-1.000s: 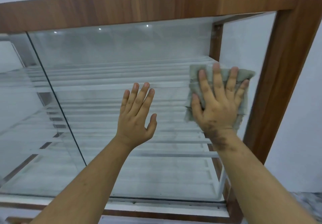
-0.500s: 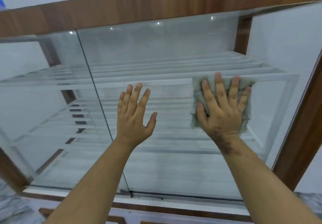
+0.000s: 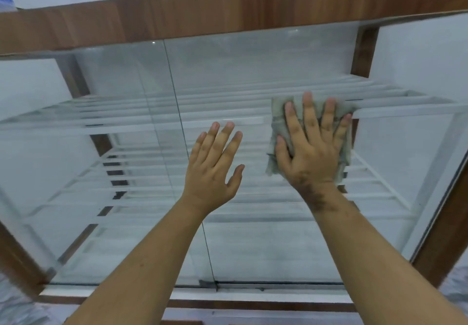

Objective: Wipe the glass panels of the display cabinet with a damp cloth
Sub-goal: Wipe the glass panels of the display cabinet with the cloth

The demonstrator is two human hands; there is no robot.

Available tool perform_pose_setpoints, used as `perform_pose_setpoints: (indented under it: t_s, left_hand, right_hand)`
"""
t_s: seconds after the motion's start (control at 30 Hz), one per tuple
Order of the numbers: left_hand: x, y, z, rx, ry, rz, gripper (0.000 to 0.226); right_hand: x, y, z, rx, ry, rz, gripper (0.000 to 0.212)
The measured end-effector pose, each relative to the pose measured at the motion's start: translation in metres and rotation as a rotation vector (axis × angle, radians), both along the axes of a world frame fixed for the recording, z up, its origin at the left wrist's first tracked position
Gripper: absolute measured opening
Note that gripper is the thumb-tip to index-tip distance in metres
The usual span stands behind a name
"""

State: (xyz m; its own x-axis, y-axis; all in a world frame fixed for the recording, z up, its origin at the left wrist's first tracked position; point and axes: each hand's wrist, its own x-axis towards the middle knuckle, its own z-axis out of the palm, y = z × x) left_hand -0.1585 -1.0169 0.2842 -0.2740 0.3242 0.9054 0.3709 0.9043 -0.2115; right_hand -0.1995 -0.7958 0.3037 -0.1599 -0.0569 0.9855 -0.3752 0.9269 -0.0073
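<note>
A grey-green damp cloth point(image 3: 277, 124) is pressed flat against the right-hand glass panel point(image 3: 278, 236) of the display cabinet point(image 3: 228, 10) by the right hand point(image 3: 312, 147), whose fingers are spread straight over the fabric rather than curled round it. The left hand point(image 3: 214, 165) is held open just left of the cloth, fingers straight and thumb out; whether its palm actually touches the glass cannot be told. Both hands are placed right of the vertical seam point(image 3: 187, 162) at which the two panels meet, the left hand being the nearer to it. Since the cloth is kept in place by flat pressure alone, it could be left behind or allowed to bunch and drop if that pressure were eased during a stroke. If the bare left palm is rested on the glass, fresh smears may be laid on the very surface being cleaned. A hard push near the seam might shift or rattle a panel in its bottom track point(image 3: 253, 288), if the panels are sliding ones. The dark grime seen on the right wrist point(image 3: 312, 195) could be carried onto the glass should the forearm be brushed against it.
</note>
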Motion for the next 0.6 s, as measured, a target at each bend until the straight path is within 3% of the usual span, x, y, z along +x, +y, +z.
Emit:
perform_pose_setpoints:
  t_s: [0.2,0.33,0.43,0.6]
  left_hand:
    - [0.012,-0.042,-0.006,0.051,0.08,0.013,0.056]
    - [0.011,-0.086,-0.014,0.089,0.074,0.058,0.064]
    - [0.008,-0.098,-0.014,0.054,0.042,0.018,0.067]
    - [0.008,-0.109,-0.016,-0.004,0.027,-0.022,0.072]
  right_hand:
    - [0.007,-0.018,-0.065,0.361,0.027,-0.026,0.063]
    - [0.004,-0.004,-0.053,0.212,0.015,-0.037,0.061]
    - [0.005,-0.048,-0.011,0.015,-0.005,-0.016,0.061]
    - [0.016,-0.132,-0.023,0.226,-0.014,0.017,0.063]
